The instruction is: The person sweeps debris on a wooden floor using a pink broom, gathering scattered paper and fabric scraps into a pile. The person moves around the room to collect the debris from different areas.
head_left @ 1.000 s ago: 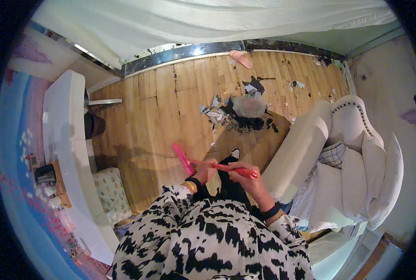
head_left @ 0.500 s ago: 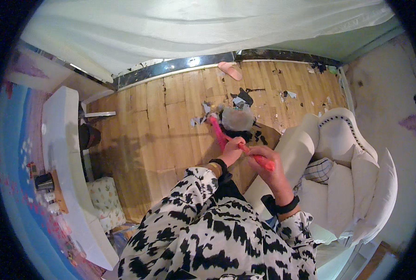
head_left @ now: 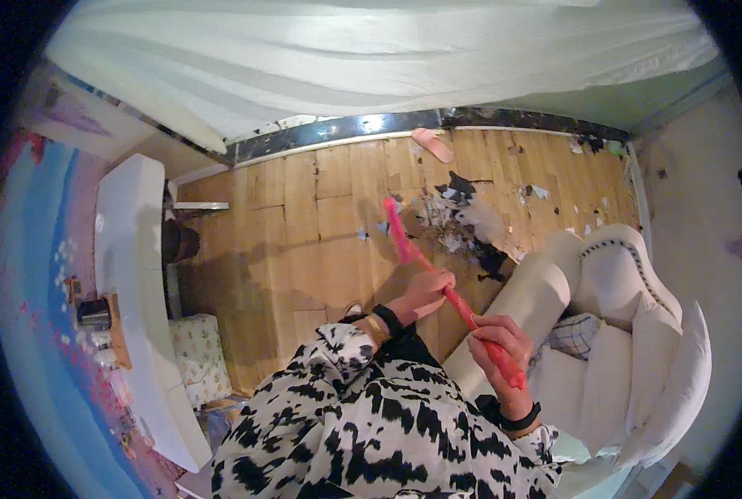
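Note:
A broom with a red handle [head_left: 464, 311] and a pink head [head_left: 398, 230] runs slantwise across the middle of the head view. My left hand [head_left: 426, 293] is wrapped round the handle nearer the head. Higher on the handle, close to its end, my right hand [head_left: 502, 349] grips it. Just right of the broom head lies a rubbish heap [head_left: 450, 231] of paper scraps, dust, black pieces and a pale translucent bag [head_left: 481, 220]. The broom head appears to be left of the heap and apart from it; whether it touches the floor I cannot tell.
A cream armchair [head_left: 561, 279] with cushions stands at the right. On the left is a white desk [head_left: 130, 249], with a dark bin [head_left: 180, 241] and a patterned stool [head_left: 200, 358] beside it. A pink slipper [head_left: 432, 145] lies by the far skirting. Scraps [head_left: 541, 192] dot the wooden floor.
The broom head has swung up and left, away from the heap, and both hands have moved down and right. The heap's translucent bag has shifted right, uncovering dust and scraps.

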{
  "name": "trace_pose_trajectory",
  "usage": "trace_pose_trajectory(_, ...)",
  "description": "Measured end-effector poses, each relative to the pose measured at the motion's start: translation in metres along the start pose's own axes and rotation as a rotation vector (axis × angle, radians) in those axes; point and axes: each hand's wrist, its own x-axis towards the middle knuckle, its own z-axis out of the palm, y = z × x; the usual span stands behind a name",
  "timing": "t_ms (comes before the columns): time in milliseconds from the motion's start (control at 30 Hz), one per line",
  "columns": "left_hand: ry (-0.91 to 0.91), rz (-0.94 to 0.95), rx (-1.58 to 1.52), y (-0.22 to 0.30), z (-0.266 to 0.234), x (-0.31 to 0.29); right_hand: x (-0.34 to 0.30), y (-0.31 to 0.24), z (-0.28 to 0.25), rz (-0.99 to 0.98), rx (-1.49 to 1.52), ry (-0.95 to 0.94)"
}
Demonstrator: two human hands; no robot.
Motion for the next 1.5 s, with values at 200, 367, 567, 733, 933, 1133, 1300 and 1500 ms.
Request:
trace_pose_trajectory(200,-0.064,-0.265,0.197,-0.039,-0.100,-0.063,0.023,0.051,0.083,0.275,0.462,-0.222)
trace_pose_trajectory(367,-0.166,-0.490,0.301,-0.144,-0.124,-0.103,0.049,0.091,0.167,0.505,0.493,-0.385)
trace_pose_trajectory(567,-0.088,-0.399,0.212,-0.139,-0.122,-0.038,0.092,0.103,0.161,0.665,0.650,-0.152)
trace_pose_trajectory(733,-0.028,-0.245,-0.050,-0.175,-0.044,0.039,0.126,0.076,0.105,0.603,0.361,0.098)
trace_pose_trajectory(933,-0.068,-0.044,-0.245,-0.133,-0.039,0.118,0.151,0.051,0.082,0.306,-0.105,0.149)
trace_pose_trajectory(1133,-0.221,0.208,-0.321,-0.093,-0.060,0.142,0.156,-0.004,0.078,0.140,-0.261,0.166)
trace_pose_trajectory(1300,-0.309,0.087,-0.287,-0.094,-0.063,0.148,0.148,-0.023,0.073,0.201,-0.188,0.294)
trace_pose_trajectory(1500,-0.266,0.126,0.098,-0.151,-0.106,0.179,0.173,0.031,0.081,0.080,-0.091,0.282)
